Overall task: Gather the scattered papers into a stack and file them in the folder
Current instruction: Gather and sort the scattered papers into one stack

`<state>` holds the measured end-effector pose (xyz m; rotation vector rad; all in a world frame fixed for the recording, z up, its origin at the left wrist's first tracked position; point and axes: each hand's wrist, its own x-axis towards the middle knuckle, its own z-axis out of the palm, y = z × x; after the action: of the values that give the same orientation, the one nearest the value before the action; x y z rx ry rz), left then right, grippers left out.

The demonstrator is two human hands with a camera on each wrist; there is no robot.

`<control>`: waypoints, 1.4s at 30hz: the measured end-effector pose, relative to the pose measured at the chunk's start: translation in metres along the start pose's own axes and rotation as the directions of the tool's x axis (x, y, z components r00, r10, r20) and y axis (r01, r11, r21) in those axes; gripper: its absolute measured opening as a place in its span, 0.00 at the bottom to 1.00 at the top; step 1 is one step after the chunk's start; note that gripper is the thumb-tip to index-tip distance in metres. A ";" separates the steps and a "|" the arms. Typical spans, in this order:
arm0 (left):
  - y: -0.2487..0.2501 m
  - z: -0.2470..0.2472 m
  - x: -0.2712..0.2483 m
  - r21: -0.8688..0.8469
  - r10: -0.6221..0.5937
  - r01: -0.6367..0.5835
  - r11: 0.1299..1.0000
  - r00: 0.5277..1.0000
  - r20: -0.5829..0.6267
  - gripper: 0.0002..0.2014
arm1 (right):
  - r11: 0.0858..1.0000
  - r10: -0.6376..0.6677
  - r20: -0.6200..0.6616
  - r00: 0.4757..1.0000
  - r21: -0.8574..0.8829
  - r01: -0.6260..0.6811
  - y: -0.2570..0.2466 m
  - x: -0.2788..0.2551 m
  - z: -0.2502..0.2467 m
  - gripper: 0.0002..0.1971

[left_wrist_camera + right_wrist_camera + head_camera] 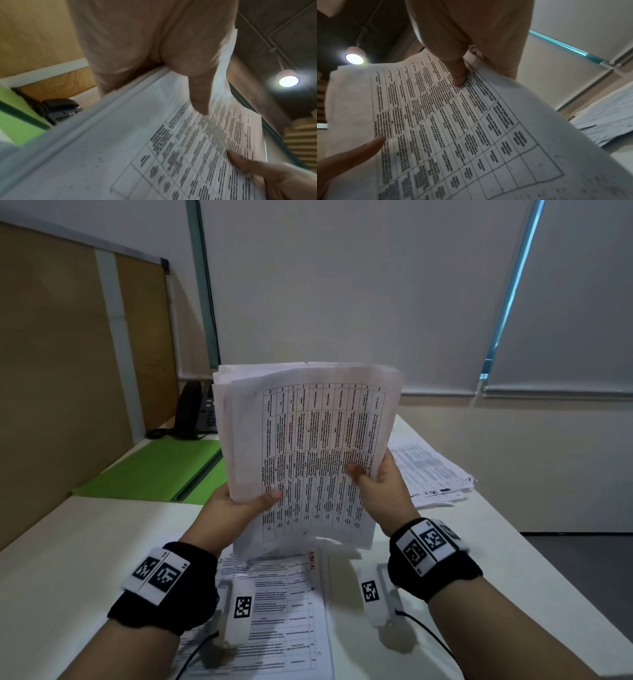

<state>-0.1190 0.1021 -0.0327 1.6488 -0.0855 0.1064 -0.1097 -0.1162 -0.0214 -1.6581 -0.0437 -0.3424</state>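
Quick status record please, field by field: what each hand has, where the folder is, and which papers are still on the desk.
left hand: grips the lower left edge of the held stack, thumb on the front sheet
right hand: grips its right edge, thumb on the front sheet
held stack: raised above the desk, roughly upright, top edges uneven
green folder: lying on the desk to the left, behind the stack
papers still down: one sheet under the wrists; a loose pile to the right
filing: not yet done
other: desk phone beyond the folder
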 end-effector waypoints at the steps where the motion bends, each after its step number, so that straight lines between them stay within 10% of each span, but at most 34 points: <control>1: 0.000 -0.004 0.002 0.025 0.008 -0.008 1.000 1.000 0.003 0.10 | 1.000 -0.003 -0.004 1.000 0.012 0.003 -0.001 0.002 0.006 0.22; 13: -0.001 -0.067 0.033 0.166 0.112 -0.069 0.984 0.956 -0.271 0.09 | 0.935 0.135 0.161 0.978 -0.347 -0.072 -0.016 0.022 0.061 0.29; 20: -0.008 -0.095 0.040 0.193 0.151 -0.099 0.976 0.949 -0.277 0.08 | 0.493 0.443 0.468 0.765 -0.839 0.228 -0.005 0.016 0.097 0.22; 24: -0.012 -0.100 0.039 0.183 0.134 -0.083 0.980 0.950 -0.284 0.07 | 0.449 0.529 0.489 0.694 -0.855 0.259 0.010 0.010 0.117 0.31; 30: -0.019 -0.109 0.038 0.143 0.095 -0.054 0.988 0.952 -0.292 0.07 | 0.377 0.521 0.443 0.730 -0.886 0.269 0.026 0.007 0.130 0.33; 38: -0.013 -0.115 0.032 0.120 0.126 -0.090 0.989 0.930 -0.346 0.07 | 0.265 0.537 0.367 0.760 -0.928 0.262 0.015 0.008 0.106 0.13; 42: -0.010 -0.109 0.029 0.124 0.132 -0.093 0.988 0.924 -0.360 0.07 | 0.272 0.572 0.358 0.738 -0.932 0.240 0.015 0.003 0.093 0.31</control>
<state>-0.0913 0.2118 -0.0309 1.7015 0.1133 0.5135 -0.0851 -0.0279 -0.0418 -2.9614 -0.2037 0.6300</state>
